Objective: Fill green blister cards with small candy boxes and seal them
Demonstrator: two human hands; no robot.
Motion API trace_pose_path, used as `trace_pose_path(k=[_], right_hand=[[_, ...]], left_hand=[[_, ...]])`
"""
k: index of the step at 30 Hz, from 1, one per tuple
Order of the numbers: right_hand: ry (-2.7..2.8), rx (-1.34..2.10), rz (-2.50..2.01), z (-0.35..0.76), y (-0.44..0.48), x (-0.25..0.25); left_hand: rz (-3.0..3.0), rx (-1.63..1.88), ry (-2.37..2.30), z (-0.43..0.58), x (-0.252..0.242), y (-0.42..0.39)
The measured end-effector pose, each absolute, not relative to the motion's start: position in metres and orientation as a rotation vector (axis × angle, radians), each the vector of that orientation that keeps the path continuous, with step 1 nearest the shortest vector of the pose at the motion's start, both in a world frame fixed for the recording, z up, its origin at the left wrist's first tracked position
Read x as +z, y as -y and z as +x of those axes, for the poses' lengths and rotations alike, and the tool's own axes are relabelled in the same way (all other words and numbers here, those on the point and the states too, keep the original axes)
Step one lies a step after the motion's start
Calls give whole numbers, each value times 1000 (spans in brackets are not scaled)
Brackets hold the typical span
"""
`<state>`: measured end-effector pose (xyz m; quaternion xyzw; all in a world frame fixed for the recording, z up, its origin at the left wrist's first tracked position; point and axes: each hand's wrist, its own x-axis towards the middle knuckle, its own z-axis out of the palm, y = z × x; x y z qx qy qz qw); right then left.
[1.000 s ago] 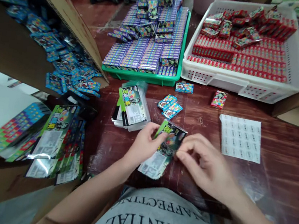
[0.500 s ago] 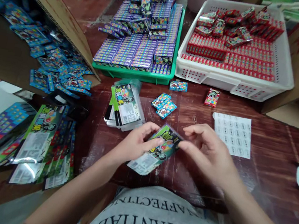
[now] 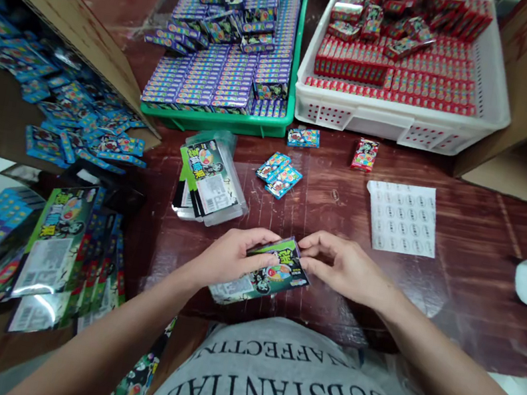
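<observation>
Both hands hold one printed plastic pouch (image 3: 266, 277) with a green header, low over the dark red table (image 3: 459, 298) near its front edge. My left hand (image 3: 228, 257) grips the pouch's left side with curled fingers. My right hand (image 3: 341, 270) pinches its top right corner. Just beyond lie two small blue packets (image 3: 278, 174) and a stack of the same pouches (image 3: 210, 180).
A green tray (image 3: 215, 121) heaped with purple packets and a white crate (image 3: 397, 122) of red packets stand at the back. A sticker sheet (image 3: 402, 217), single blue (image 3: 304, 137) and red (image 3: 365, 154) packets lie between. Cardboard box with blue packets (image 3: 69, 118) and filled pouches (image 3: 58, 244) left.
The pouch has tilted flatter and come lower and closer to my body. My right hand closed onto its top corner. The view shifted down and right.
</observation>
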<state>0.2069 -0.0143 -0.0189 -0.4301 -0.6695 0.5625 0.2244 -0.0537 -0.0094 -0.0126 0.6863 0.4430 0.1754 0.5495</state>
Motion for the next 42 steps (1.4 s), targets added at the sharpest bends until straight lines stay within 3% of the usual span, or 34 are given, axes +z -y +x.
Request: trace_pose_path(k=[7, 13, 15, 20, 27, 30, 36, 42], right_hand=[[1538, 1825, -1261, 207, 15, -40], [1309, 1937, -1245, 211, 12, -43], [1360, 1780, -1248, 212, 13, -44], [1941, 1022, -1109, 211, 20, -36], [2148, 680, -1361, 211, 29, -27], [2111, 789, -1441, 211, 25, -27], [1937, 1373, -1253, 207, 14, -27], [1768, 1467, -1295, 207, 15, -29]], left_hand=[[2182, 202, -1287, -38, -9, 42], [2286, 112, -1345, -45, -19, 54], [2303, 132, -1325, -51, -19, 50], [2372, 109, -1300, -58, -13, 41], [2473, 77, -1314, -61, -9, 36], [2545, 77, -1287, -62, -8, 37], [2652, 53, -1266, -61, -6, 37], [2683, -25, -1222, -62, -5, 37]])
